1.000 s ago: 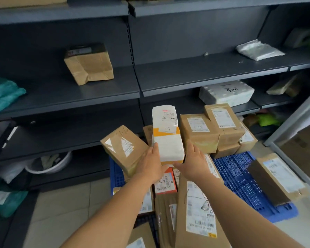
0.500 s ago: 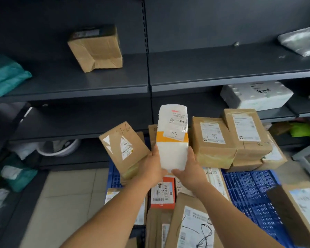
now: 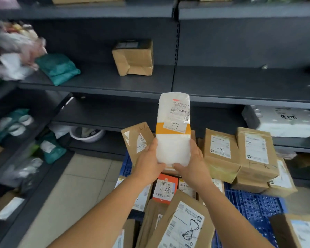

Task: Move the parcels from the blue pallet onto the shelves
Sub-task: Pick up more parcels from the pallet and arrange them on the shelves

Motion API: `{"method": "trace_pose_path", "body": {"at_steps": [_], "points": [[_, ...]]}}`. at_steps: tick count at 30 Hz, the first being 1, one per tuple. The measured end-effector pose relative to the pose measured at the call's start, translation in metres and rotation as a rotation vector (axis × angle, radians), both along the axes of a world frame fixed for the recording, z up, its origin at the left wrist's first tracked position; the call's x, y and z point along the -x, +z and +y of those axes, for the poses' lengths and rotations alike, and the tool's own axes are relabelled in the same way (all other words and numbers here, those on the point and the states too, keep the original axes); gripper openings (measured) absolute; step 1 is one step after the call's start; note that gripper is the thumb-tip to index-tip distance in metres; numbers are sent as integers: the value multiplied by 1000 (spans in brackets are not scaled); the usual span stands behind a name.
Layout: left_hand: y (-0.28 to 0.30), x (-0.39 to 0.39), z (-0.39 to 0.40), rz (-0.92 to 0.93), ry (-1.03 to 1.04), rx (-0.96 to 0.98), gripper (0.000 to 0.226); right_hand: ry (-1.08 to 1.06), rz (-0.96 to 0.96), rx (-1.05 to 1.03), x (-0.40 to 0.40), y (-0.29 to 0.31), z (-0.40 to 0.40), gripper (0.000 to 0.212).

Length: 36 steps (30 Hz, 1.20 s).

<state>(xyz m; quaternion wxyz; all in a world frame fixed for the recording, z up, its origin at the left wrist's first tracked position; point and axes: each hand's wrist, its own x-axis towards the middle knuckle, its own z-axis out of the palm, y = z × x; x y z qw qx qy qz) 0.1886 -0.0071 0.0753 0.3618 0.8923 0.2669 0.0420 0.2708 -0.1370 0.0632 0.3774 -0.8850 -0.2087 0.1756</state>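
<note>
1. We reach both bare forearms forward and up from the lower edge of view, converging toward the middle.
2. Our left hand clasps the lower left side of what we hold, thumb up along its edge.
3. Our right hand mirrors it on the lower right, fingers wrapped underneath.

Dark grey shelves carry a brown cardboard box and a teal soft packet on the middle level, and a white foam box on the level below at right. On the tiled floor rests the blue pallet, loaded with labelled brown parcels.
</note>
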Motion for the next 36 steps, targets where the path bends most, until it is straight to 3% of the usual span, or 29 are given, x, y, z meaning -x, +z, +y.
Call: {"method": "trace_pose_path", "body": {"at_steps": [8, 16, 19, 26, 36], "points": [[34, 91, 28, -28, 221, -9, 85, 248, -36, -68, 62, 36, 48, 92], [61, 230, 54, -57, 454, -45, 82, 507, -33, -110, 173, 62, 108, 92], [74, 300, 61, -61, 537, -97, 79, 613, -46, -156, 238, 73, 128, 82], [100, 475, 55, -64, 732, -137, 84, 826, -43, -218, 399, 93, 155, 85], [137, 694, 11, -128, 997, -222, 72, 1073, -50, -318, 616, 129, 160, 81]]}}
